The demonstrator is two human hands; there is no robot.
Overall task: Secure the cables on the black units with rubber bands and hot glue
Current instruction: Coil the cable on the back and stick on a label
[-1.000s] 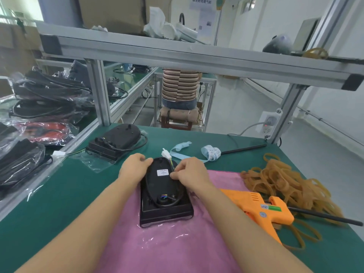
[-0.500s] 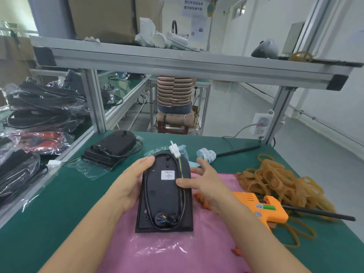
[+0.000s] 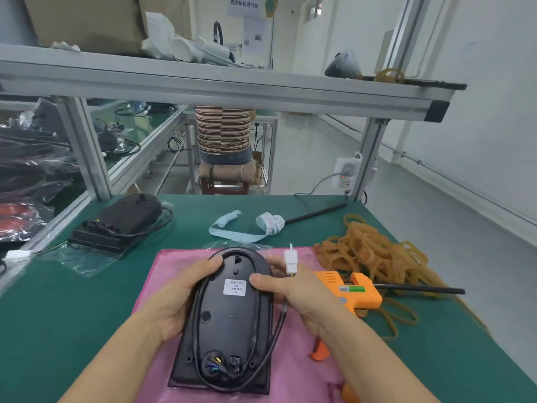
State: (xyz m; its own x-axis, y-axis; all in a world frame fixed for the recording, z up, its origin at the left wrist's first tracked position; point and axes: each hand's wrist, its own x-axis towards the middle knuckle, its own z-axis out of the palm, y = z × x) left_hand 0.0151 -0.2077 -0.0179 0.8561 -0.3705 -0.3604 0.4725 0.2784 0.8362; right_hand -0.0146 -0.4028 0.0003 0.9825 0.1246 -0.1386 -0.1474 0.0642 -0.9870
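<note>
A black unit [image 3: 226,324] with a white label is tilted up over the pink sheet [image 3: 162,266]. A black cable [image 3: 270,344] runs around its rim and ends in a white connector [image 3: 291,261]. My left hand [image 3: 177,298] grips the unit's left edge, thumb over the cable at the top. My right hand [image 3: 293,298] holds the right edge, thumb pressed beside the label, with the cable end and connector sticking up from its fingers. An orange hot glue gun [image 3: 348,292] lies just right of that hand. A heap of tan rubber bands [image 3: 369,254] sits further right.
A second black unit [image 3: 122,219] with its cable lies on a clear bag at the back left. A strip of pale blue label backing [image 3: 247,225] and a black rod [image 3: 316,212] lie behind. Bagged cables fill the left bench. A person in a striped top sits beyond the frame.
The unit has been lifted and drawn closer to me. My right hand has closed onto its right edge and now holds the cable end, with the connector moved from the unit's top to its right side.
</note>
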